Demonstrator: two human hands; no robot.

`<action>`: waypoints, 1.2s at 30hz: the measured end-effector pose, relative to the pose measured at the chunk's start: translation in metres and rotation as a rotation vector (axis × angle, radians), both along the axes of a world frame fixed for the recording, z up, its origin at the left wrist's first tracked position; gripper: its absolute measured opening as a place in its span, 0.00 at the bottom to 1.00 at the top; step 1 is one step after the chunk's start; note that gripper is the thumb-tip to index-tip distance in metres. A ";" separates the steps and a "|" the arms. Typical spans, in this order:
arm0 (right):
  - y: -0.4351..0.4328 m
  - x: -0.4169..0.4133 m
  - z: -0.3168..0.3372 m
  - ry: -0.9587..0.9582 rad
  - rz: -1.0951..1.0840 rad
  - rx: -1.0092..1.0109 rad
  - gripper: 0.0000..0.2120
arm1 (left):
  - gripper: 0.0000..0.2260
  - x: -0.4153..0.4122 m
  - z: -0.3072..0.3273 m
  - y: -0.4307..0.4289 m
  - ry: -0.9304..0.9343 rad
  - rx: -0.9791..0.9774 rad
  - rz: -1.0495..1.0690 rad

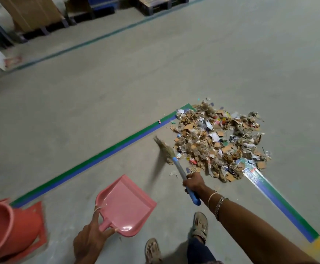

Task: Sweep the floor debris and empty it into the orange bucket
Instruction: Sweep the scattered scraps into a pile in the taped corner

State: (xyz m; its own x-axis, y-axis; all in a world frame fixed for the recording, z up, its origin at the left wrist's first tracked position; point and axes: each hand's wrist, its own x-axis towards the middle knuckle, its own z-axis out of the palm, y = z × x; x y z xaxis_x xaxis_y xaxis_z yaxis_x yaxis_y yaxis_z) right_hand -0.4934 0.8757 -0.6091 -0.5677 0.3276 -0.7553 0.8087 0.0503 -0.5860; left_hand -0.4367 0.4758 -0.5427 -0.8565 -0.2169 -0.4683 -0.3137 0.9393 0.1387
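A heap of debris (220,141), cardboard scraps, paper and plastic bits, lies on the grey floor right of centre. My right hand (193,182) grips the blue handle of a grass broom (166,151), whose bristles are blurred at the heap's left edge. My left hand (92,239) holds the handle of a pink dustpan (124,204), which looks empty and sits left of the broom. The orange bucket (4,227) stands tilted at the bottom left, its mouth facing me.
Green and blue floor tape (98,155) runs diagonally and turns a corner at the heap. My sandalled feet (199,227) are at the bottom centre. Pallets with cardboard boxes (37,14) line the far wall.
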 end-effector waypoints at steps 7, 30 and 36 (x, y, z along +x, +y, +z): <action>0.086 -0.010 0.009 -0.010 -0.052 0.246 0.11 | 0.48 -0.013 -0.010 0.029 -0.056 0.097 0.024; 0.011 0.143 0.022 -0.115 0.424 0.346 0.21 | 0.45 -0.001 -0.012 0.011 0.029 0.013 -0.242; 0.014 0.156 0.017 -0.119 0.259 0.554 0.19 | 0.44 0.003 -0.009 -0.009 0.054 0.035 -0.260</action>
